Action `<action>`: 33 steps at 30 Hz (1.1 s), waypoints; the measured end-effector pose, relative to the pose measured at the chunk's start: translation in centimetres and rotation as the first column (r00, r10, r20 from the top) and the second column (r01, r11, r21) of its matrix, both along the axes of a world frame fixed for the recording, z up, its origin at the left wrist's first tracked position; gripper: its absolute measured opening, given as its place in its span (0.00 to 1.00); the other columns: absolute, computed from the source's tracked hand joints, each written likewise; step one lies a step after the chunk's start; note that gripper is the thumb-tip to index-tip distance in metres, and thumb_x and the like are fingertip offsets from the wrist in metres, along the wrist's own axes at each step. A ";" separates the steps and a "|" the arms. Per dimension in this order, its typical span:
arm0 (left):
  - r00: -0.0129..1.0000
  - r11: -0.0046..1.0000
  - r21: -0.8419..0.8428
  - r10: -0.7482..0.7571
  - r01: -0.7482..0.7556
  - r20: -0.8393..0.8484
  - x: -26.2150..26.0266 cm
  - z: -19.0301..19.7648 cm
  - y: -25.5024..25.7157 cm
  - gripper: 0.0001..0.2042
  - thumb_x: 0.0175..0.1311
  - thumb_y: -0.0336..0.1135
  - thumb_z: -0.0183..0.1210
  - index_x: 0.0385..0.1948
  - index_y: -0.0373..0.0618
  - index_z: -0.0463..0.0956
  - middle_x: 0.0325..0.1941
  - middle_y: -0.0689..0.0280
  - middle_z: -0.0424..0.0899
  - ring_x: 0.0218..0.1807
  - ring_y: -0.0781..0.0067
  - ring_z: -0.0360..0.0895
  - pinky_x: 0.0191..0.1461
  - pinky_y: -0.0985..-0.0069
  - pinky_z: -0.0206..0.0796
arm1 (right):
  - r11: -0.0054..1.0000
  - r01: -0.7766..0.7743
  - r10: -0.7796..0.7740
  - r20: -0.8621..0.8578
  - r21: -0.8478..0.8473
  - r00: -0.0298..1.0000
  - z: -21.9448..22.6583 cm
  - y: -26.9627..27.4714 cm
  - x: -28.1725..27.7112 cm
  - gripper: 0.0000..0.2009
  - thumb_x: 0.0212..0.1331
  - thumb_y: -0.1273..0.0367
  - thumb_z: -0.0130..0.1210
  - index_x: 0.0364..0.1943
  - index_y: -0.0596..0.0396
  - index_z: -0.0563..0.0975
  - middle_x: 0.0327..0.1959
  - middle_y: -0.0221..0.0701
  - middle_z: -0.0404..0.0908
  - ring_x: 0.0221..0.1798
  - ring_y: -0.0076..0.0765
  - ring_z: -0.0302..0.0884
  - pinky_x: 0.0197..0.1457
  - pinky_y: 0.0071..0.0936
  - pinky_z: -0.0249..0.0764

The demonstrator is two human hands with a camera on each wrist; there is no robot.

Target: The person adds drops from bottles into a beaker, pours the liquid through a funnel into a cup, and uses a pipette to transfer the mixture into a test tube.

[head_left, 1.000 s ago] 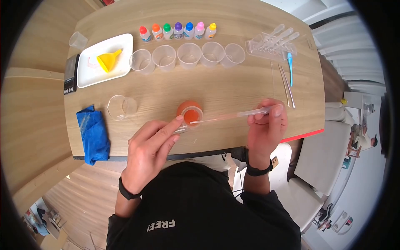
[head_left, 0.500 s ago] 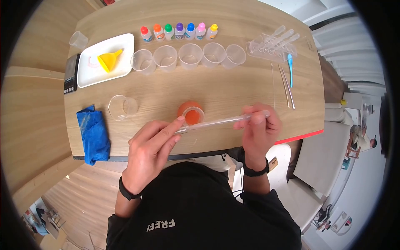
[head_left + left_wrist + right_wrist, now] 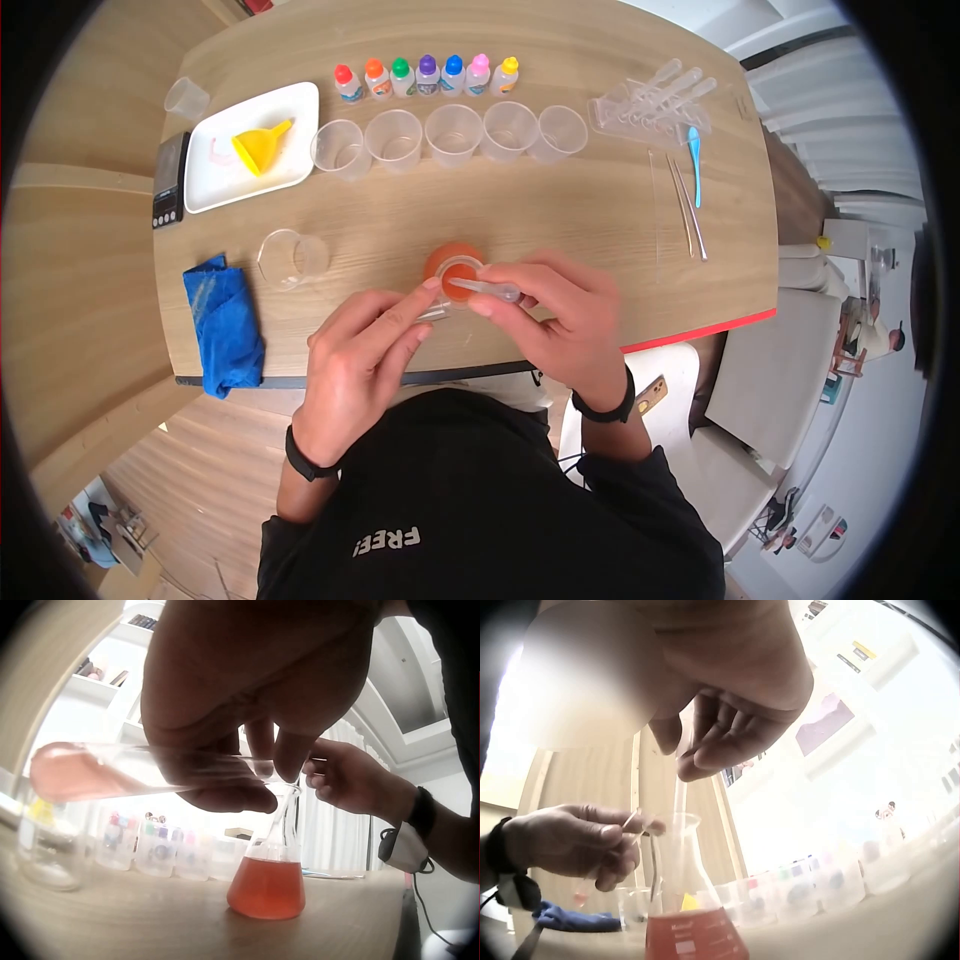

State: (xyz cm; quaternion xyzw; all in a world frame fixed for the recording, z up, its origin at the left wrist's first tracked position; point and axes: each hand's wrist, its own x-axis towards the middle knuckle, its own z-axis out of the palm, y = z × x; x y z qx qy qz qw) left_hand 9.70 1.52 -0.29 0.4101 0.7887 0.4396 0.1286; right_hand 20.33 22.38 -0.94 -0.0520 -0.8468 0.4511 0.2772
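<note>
A conical flask (image 3: 268, 889) with orange-red liquid stands on the table before me. My right hand (image 3: 565, 315) pinches a clear plastic dropper (image 3: 500, 291) above it. The dropper's stem (image 3: 680, 791) runs down into the flask's mouth in the right wrist view. Just left of the flask neck, my left hand (image 3: 355, 350) grips a glass test tube (image 3: 97, 776). The tube lies almost level, with pinkish liquid toward its rounded end. Its open end is beside the flask's rim, and the left fingers cover part of it.
Behind are several clear cups (image 3: 453, 135) and colour-capped bottles (image 3: 428, 75). A white tray (image 3: 205, 185) with a yellow funnel (image 3: 258, 148), a scale (image 3: 171, 180), a beaker (image 3: 290, 260) and a blue cloth (image 3: 224, 325) lie left. A rack (image 3: 640, 120) with droppers, thin rods (image 3: 688, 210) and a blue spoon (image 3: 696, 165) are right.
My right hand has come left and swung the dropper from lying nearly level across the flask to pointing down into its mouth. The left hand and tube have stayed put.
</note>
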 end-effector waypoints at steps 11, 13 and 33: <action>1.000 1.000 -0.007 -0.008 0.008 -0.003 0.0 0.0 0.0 0.23 0.64 0.22 0.71 0.62 0.46 0.88 0.40 0.59 0.87 0.38 0.58 0.83 0.42 0.65 0.77 | 0.996 0.003 0.003 0.070 -0.094 0.998 -0.4 -0.1 -0.2 0.09 0.62 0.72 0.76 0.44 0.55 0.89 0.29 0.31 0.87 0.24 0.24 0.79 0.28 0.23 0.73; 1.000 1.000 -0.012 -0.007 0.007 0.003 0.0 0.1 0.0 0.23 0.64 0.22 0.71 0.62 0.46 0.88 0.40 0.59 0.87 0.38 0.58 0.83 0.42 0.65 0.77 | 0.988 -0.003 0.014 0.071 -0.152 0.997 -0.3 -0.1 -0.2 0.09 0.62 0.73 0.75 0.45 0.56 0.89 0.30 0.31 0.87 0.25 0.22 0.79 0.29 0.22 0.73; 1.000 1.000 -0.026 0.000 -0.001 -0.011 0.1 0.2 -0.1 0.22 0.64 0.23 0.71 0.62 0.46 0.87 0.40 0.59 0.87 0.38 0.58 0.84 0.42 0.66 0.77 | 0.706 0.132 -0.318 -0.145 -0.696 0.937 -1.7 2.5 4.3 0.17 0.79 0.60 0.61 0.48 0.66 0.84 0.31 0.34 0.85 0.28 0.27 0.83 0.35 0.26 0.80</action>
